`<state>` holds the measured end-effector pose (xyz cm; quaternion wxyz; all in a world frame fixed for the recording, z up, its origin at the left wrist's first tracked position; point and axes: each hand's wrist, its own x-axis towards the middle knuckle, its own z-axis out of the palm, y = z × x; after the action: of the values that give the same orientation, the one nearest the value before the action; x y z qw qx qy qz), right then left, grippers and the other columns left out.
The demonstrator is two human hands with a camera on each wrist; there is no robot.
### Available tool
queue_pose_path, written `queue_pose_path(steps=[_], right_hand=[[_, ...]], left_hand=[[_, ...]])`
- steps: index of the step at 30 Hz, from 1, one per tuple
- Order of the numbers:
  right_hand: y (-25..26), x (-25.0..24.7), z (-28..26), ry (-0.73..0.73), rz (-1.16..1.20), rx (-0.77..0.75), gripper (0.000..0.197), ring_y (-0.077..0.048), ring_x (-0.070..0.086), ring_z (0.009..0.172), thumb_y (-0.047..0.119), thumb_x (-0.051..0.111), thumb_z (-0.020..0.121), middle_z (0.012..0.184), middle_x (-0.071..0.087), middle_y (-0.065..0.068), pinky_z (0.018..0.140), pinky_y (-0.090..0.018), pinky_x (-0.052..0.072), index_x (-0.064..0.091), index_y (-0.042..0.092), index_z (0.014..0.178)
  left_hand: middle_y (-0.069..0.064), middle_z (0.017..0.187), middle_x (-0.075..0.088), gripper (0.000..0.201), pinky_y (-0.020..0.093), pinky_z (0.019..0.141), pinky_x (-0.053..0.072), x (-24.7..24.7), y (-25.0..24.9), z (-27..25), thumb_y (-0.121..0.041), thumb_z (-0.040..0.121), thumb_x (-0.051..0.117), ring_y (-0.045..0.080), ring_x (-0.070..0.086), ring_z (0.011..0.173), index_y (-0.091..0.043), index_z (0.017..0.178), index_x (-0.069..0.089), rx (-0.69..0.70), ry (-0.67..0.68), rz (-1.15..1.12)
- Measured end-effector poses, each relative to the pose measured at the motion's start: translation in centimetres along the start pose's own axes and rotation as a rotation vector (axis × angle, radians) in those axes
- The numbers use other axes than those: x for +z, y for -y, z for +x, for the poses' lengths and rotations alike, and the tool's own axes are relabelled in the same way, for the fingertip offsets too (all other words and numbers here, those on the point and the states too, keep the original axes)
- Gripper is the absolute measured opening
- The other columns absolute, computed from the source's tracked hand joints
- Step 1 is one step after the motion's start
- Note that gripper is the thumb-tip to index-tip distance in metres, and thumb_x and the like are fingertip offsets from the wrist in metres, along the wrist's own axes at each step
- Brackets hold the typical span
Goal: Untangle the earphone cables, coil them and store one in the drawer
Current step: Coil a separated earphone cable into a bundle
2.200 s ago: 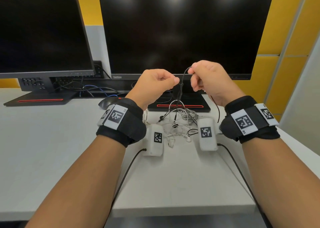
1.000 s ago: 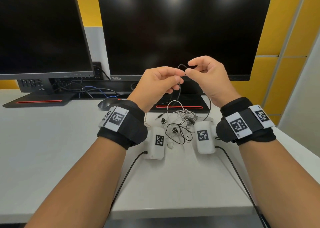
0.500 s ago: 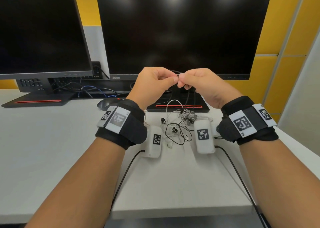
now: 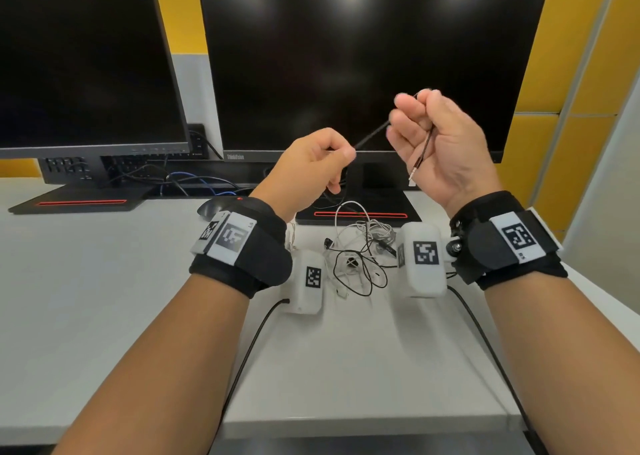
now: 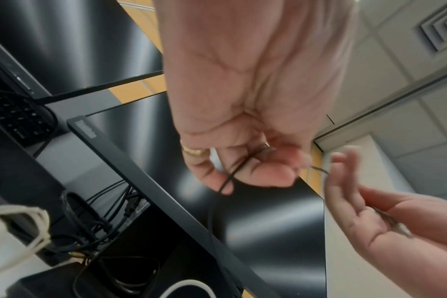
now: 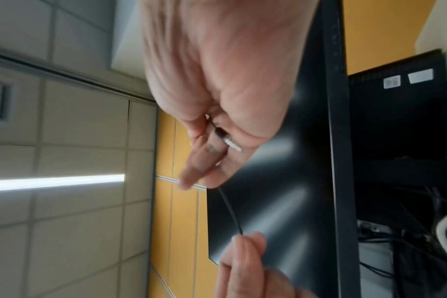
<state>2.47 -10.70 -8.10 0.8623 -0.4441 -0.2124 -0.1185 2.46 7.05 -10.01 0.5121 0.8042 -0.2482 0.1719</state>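
Now that my hands have moved apart, the black cable (image 4: 370,138) runs tight between them. My left hand (image 4: 313,163) pinches it and my right hand (image 4: 440,146) curls round its plug end. More cable is free, but the tangle (image 4: 356,260) waits on the counter (image 4: 104,298).

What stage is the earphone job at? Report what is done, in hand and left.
Done: the plug end of the black cable looks free and lies across the right hand.
In hand: the left hand pinches that cable, stretched between both hands.
Left: black and white cables remain knotted in the tangle on the desk; nothing is coiled and no drawer is in view.
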Motion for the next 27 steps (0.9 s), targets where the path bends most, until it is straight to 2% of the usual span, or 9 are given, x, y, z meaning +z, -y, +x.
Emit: queue_pose_path(steps=[3, 6, 9, 12, 15, 18, 21, 23, 27], right_hand=[[-0.7, -0.4, 0.4, 0.038, -0.283, -0.082, 0.02, -0.016, 0.068, 0.11, 0.02, 0.043, 0.104, 0.117, 0.071, -0.004, 0.097, -0.034, 0.053, 0.062, 0.014, 0.104], [-1.2, -0.6, 0.3, 0.101, -0.775, -0.179, 0.018, -0.004, 0.06, 0.115, 0.027, 0.052, 0.099, 0.118, 0.069, 0.007, 0.106, -0.032, 0.044, 0.069, 0.024, 0.103], [-1.5, -0.1, -0.2, 0.227, -0.847, -0.135, 0.026, -0.006, 0.066, 0.079, 0.022, 0.04, 0.105, 0.087, 0.07, 0.003, 0.079, -0.023, 0.054, 0.064, 0.021, 0.114], [-1.3, 0.2, -0.5, 0.342, -0.81, 0.024, 0.036, -0.012, 0.034, 0.043, 0.029, 0.028, 0.108, 0.048, 0.041, 0.002, 0.048, -0.024, 0.03, 0.062, 0.016, 0.113], [-0.5, 0.0, -0.8, 0.467, -0.721, 0.253, 0.054, -0.013, 0.017, 0.044, 0.043, 0.023, 0.106, 0.048, 0.024, 0.002, 0.052, -0.031, 0.016, 0.065, 0.01, 0.101], [-0.3, 0.0, -1.0, 0.453, -0.517, 0.183, 0.044, -0.01, 0.032, 0.043, 0.032, 0.025, 0.108, 0.047, 0.038, 0.005, 0.057, -0.028, 0.03, 0.064, 0.013, 0.1], [-0.4, -0.1, -0.7, 0.359, -0.275, 0.064, 0.035, -0.018, 0.07, 0.091, 0.027, 0.026, 0.108, 0.094, 0.072, 0.004, 0.089, -0.038, 0.048, 0.06, 0.019, 0.105], [-0.7, -0.3, -0.3, 0.284, -0.377, 0.019, 0.033, -0.014, 0.056, 0.127, 0.031, 0.028, 0.107, 0.126, 0.062, 0.014, 0.104, -0.041, 0.036, 0.061, 0.028, 0.106], [-1.4, -0.3, -0.1, 0.228, -0.904, -0.114, 0.03, 0.002, 0.053, 0.119, 0.032, 0.035, 0.106, 0.122, 0.058, 0.021, 0.094, -0.02, 0.038, 0.063, 0.034, 0.119]], left_hand=[[-0.004, 0.061, 0.051, 0.016, 0.025, 0.07, 0.053, 0.0, -0.6, -0.7, -0.022, 0.098, 0.054, 0.006, 0.05, 0.058, -0.026, 0.099, 0.069, 0.009, 0.213, -0.063], [-0.002, 0.062, 0.046, 0.021, 0.021, 0.062, 0.048, 0.1, -0.8, -1.0, -0.019, 0.099, 0.051, 0.009, 0.044, 0.06, -0.027, 0.105, 0.069, 0.052, 0.305, -0.147], [-0.01, 0.059, 0.05, 0.023, 0.022, 0.06, 0.045, 0.0, -0.9, -0.9, -0.016, 0.101, 0.048, 0.009, 0.04, 0.057, -0.024, 0.111, 0.067, 0.109, 0.22, -0.241], [-0.012, 0.054, 0.046, 0.021, 0.025, 0.057, 0.041, -0.3, -0.9, -0.6, -0.016, 0.102, 0.046, 0.006, 0.038, 0.052, -0.016, 0.105, 0.067, 0.12, 0.011, -0.208], [-0.006, 0.055, 0.045, 0.019, 0.024, 0.054, 0.041, -0.3, -0.4, -0.1, -0.021, 0.1, 0.05, 0.004, 0.039, 0.049, -0.018, 0.095, 0.068, 0.061, -0.126, -0.126], [-0.005, 0.056, 0.044, 0.018, 0.022, 0.052, 0.041, 0.1, 0.1, 0.1, -0.027, 0.098, 0.053, 0.003, 0.04, 0.049, -0.027, 0.094, 0.071, -0.003, -0.116, -0.07], [-0.009, 0.052, 0.041, 0.018, 0.021, 0.056, 0.043, 0.1, -0.1, -0.3, -0.03, 0.098, 0.053, 0.003, 0.039, 0.049, -0.03, 0.104, 0.07, -0.058, 0.045, -0.004], [-0.008, 0.052, 0.04, 0.022, 0.022, 0.061, 0.045, 0.1, -0.3, -0.6, -0.031, 0.099, 0.051, 0.006, 0.038, 0.05, -0.028, 0.113, 0.068, -0.074, 0.19, 0.027], [-0.008, 0.054, 0.039, 0.023, 0.021, 0.059, 0.042, 0.2, -1.0, -0.9, -0.025, 0.101, 0.046, 0.007, 0.036, 0.053, -0.025, 0.105, 0.069, 0.002, 0.223, -0.098]])
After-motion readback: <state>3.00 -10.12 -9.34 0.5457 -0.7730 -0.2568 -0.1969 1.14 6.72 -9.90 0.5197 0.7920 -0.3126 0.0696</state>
